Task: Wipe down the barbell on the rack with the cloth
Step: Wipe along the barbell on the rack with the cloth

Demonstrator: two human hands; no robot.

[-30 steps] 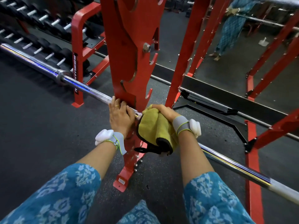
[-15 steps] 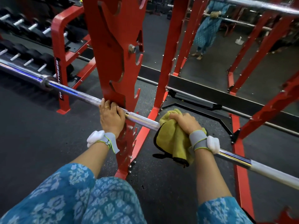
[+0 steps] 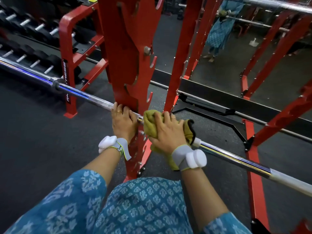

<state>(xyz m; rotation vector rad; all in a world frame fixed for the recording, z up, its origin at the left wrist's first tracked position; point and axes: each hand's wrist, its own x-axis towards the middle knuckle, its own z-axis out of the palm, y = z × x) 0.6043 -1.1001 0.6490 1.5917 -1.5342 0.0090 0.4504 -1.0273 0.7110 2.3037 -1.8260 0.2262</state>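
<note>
Cloth [image 3: 150, 121] wraps the barbell [image 3: 236, 159] beside the red rack upright [image 3: 128, 65], gripped by the right hand [image 3: 166, 130]; the left hand [image 3: 124, 122] clasps the barbell too (steadying it, likely). Best to squeeze fully round while sliding.

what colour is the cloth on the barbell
Yellow-green with a dark edge; the cloth shows best in the head view.

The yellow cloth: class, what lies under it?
The barbell runs beneath the cloth, which the right hand grips. The wrapped stretch of bar is hidden.
</note>
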